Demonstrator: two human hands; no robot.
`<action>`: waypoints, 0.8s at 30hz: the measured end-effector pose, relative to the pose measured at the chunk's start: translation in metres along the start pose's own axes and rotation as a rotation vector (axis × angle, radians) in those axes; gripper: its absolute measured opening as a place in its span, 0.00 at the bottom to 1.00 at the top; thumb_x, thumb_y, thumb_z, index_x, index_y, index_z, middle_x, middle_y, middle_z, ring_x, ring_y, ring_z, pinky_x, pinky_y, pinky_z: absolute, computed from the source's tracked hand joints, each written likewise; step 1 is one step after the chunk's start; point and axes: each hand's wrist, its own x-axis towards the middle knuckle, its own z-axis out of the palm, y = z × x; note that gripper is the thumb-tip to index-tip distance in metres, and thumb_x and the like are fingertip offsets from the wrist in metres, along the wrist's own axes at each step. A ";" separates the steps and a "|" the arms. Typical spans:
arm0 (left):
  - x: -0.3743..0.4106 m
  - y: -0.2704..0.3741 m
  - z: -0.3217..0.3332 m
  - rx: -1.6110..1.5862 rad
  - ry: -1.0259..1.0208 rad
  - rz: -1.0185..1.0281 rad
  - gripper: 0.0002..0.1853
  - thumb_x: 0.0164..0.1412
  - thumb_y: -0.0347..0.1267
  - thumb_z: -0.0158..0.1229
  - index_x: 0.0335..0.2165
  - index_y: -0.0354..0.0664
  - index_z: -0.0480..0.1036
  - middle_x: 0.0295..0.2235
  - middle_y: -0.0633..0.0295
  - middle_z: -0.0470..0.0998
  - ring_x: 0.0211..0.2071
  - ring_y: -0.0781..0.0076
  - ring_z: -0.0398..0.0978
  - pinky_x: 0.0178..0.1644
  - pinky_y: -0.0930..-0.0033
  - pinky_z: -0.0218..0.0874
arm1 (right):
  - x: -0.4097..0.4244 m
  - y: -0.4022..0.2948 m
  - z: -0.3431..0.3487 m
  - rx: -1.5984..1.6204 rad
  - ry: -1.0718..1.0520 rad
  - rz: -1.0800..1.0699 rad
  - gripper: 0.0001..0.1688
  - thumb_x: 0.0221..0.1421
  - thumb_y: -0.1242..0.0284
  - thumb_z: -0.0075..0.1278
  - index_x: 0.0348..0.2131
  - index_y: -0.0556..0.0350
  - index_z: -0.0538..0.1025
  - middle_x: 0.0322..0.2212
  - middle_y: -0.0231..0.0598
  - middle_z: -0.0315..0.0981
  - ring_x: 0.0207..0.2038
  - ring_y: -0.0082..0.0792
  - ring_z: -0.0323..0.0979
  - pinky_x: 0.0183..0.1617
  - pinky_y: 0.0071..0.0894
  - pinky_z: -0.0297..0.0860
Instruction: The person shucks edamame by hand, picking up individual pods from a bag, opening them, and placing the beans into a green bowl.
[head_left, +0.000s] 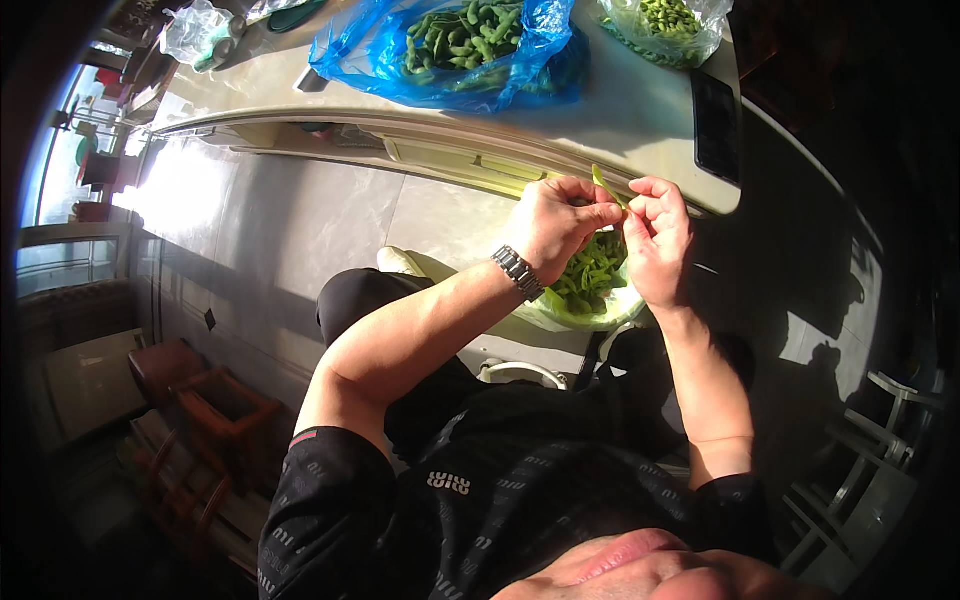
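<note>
Between my two hands is a green edamame pod (606, 185), its upper end sticking up past the fingers. My left hand (553, 226), with a metal watch on the wrist, pinches the pod between thumb and fingers. My right hand (661, 244) meets it from the other side, thumb and forefinger together at the pod's lower end, its other fingers loosely curled. Below both hands, a bin lined with a pale green plastic bag (559, 316) holds many green pods or shells (589, 279). Whether beans are inside the held pod is hidden by the fingers.
On the table (637, 120) ahead lie a blue plastic bag (559, 45) of edamame pods (469, 41), a clear bag (694, 52) of shelled beans (669, 19), and a dark phone (715, 127) near the right edge. A crumpled clear bag (196, 34) sits far left.
</note>
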 end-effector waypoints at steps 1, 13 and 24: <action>0.001 -0.002 -0.001 -0.002 -0.013 0.002 0.06 0.49 0.24 0.63 0.27 0.35 0.73 0.19 0.67 0.73 0.16 0.87 0.62 0.17 0.84 0.50 | 0.000 0.002 0.000 0.032 -0.005 0.006 0.15 0.54 0.85 0.45 0.42 0.63 0.66 0.22 0.30 0.67 0.24 0.15 0.64 0.30 0.15 0.62; 0.004 -0.005 -0.010 0.201 -0.054 0.003 0.06 0.51 0.25 0.61 0.24 0.37 0.71 0.18 0.69 0.71 0.14 0.87 0.61 0.16 0.82 0.49 | -0.002 0.001 -0.001 0.185 -0.068 0.119 0.14 0.56 0.83 0.42 0.44 0.62 0.64 0.22 0.29 0.65 0.24 0.16 0.60 0.30 0.15 0.59; 0.015 -0.023 -0.016 0.192 -0.027 -0.052 0.01 0.49 0.21 0.53 0.24 0.36 0.69 0.17 0.66 0.68 0.14 0.84 0.62 0.15 0.81 0.49 | 0.000 0.000 -0.011 -0.280 -0.086 0.004 0.11 0.54 0.84 0.44 0.39 0.63 0.70 0.18 0.37 0.69 0.21 0.22 0.65 0.28 0.21 0.63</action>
